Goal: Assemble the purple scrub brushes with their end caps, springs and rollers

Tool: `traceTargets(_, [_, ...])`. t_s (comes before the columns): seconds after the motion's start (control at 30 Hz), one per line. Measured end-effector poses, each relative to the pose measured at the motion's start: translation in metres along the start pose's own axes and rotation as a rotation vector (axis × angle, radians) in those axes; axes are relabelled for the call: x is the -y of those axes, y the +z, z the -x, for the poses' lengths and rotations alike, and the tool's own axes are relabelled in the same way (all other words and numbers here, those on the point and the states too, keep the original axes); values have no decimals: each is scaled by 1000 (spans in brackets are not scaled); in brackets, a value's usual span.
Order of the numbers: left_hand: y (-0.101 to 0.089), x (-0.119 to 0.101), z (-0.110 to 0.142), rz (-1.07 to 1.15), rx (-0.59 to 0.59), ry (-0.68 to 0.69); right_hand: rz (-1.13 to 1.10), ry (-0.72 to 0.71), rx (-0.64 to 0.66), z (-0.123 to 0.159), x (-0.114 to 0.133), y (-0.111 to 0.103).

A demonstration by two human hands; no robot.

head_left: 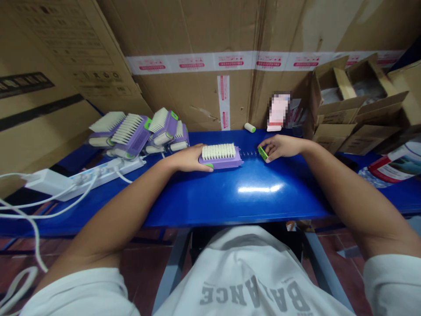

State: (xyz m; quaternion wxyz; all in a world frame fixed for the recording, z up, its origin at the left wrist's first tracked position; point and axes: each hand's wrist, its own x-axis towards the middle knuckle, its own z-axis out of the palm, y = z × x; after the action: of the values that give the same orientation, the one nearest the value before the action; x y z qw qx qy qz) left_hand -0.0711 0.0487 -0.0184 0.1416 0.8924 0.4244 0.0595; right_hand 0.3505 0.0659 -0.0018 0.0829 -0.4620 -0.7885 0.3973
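Observation:
My left hand grips one end of a purple brush with cream bristles facing up, just above or on the blue table. Pinched between the fingers of my right hand is a small green end cap. A thin line of coils, like a spring, spans the gap from the brush's right end towards the cap. Whether it is fixed to either is too small to tell. Behind them lies a short cream roller with a green end.
Several purple brushes are piled at the left, beside a white power strip with cables. Open cardboard boxes and a labelled plastic bottle stand at the right. Large cardboard walls the back; a blurred pink item leans there.

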Motion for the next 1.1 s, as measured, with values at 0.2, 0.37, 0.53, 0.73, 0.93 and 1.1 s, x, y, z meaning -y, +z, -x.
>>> traceTargets(0.2, [0,-2,0,14,4,1,-13,4,0,0,2,1])
traceTargets(0.37, [0,0,0,12,8,-12,0,4,-2,1,6,3])
traceTargets(0.53, [1,0,0,14,1,-2,6,1,-5,0,6,3])
traceTargets(0.73, [-1,-4,1,5,0,3,5,-10,4,0,3,3])
traceTargets(0.93, [0,-8,2,-17,-8,6,-4,-3,-1,1,7,5])
traceTargets(1.1, [0,-10,2,-9,4,-1,-12,-10,0,1,9,5])
